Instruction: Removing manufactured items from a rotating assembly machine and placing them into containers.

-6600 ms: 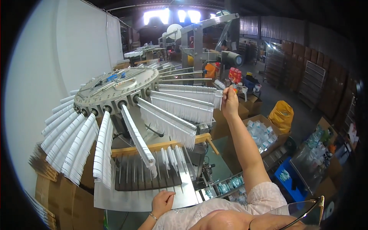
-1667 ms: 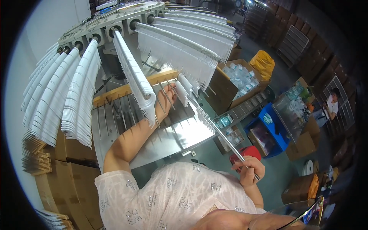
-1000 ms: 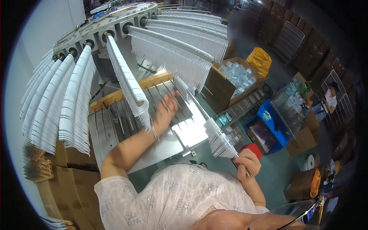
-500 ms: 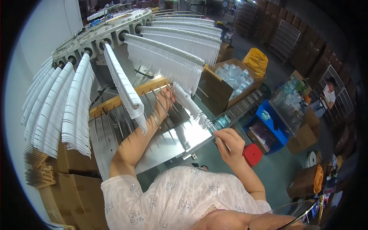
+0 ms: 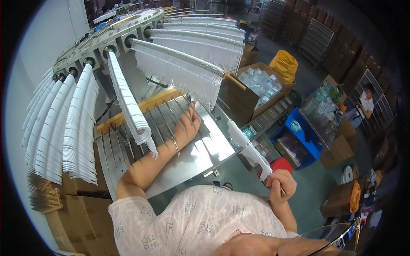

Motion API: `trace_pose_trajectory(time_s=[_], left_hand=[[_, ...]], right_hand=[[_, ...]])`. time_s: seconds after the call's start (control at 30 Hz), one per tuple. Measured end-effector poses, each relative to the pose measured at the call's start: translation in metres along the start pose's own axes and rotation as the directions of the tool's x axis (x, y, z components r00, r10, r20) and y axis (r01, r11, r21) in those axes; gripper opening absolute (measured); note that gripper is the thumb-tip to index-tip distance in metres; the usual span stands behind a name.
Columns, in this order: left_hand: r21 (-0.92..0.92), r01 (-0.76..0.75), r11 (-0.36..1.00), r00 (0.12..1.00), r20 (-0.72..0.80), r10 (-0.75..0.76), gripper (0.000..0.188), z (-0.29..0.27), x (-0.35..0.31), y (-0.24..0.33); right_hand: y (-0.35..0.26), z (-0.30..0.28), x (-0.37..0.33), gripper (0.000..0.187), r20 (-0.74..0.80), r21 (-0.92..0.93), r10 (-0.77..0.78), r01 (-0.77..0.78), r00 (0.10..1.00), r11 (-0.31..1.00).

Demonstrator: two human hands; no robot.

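Observation:
My right hand (image 5: 282, 182) is closed around the near end of a thin rod strung with small white pieces (image 5: 248, 147). This loaded rod slants down toward me, past the right edge of the metal table (image 5: 205, 151). Over the table, my left hand (image 5: 190, 121) has its fingers curled beside the bare metal rods (image 5: 173, 112). What those fingers grip is partly hidden. The rods lean on a notched wooden rack (image 5: 147, 110). Above it, a round machine (image 5: 128, 27) carries several rods hung with rows of white pieces (image 5: 177, 66).
Loaded rods fan out on the left (image 5: 81, 128). At the right stand a carton of small clear packs (image 5: 260, 85), a yellow bag (image 5: 284, 66), a blue bin (image 5: 305, 145) and a red stool (image 5: 279, 165). Another person (image 5: 364, 104) is at the far right.
My right hand has moved down and right, drawing the loaded rod away from the table and the hanging rows. My left hand has shifted slightly right and down.

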State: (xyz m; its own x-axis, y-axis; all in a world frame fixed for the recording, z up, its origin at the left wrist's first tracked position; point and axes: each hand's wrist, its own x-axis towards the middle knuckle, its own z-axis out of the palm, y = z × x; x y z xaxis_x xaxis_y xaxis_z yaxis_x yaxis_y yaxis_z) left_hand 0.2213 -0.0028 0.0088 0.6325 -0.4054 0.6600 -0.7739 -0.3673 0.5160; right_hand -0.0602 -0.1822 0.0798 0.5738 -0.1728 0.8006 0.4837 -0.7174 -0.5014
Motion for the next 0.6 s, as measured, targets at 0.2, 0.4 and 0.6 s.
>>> trace_pose_trajectory(time_s=[0.2,0.4,0.6], left_hand=[[0.086,0.114,0.990,0.993,0.018,-0.116,0.029,0.014,0.025,0.002],[0.176,-0.020,0.984,0.999,-0.046,0.029,0.017,0.014,0.027,0.001],[0.157,-0.046,0.986,0.983,0.181,0.017,0.063,-0.002,0.009,0.064]], right_hand=[[0.010,0.050,0.038,0.008,0.032,0.040,0.134,-0.135,0.991,0.990],[0.011,0.058,0.031,0.015,0.108,0.382,0.318,-0.335,0.942,0.861],[0.021,0.032,-0.003,0.011,-0.096,0.371,0.397,-0.338,0.913,0.865]])
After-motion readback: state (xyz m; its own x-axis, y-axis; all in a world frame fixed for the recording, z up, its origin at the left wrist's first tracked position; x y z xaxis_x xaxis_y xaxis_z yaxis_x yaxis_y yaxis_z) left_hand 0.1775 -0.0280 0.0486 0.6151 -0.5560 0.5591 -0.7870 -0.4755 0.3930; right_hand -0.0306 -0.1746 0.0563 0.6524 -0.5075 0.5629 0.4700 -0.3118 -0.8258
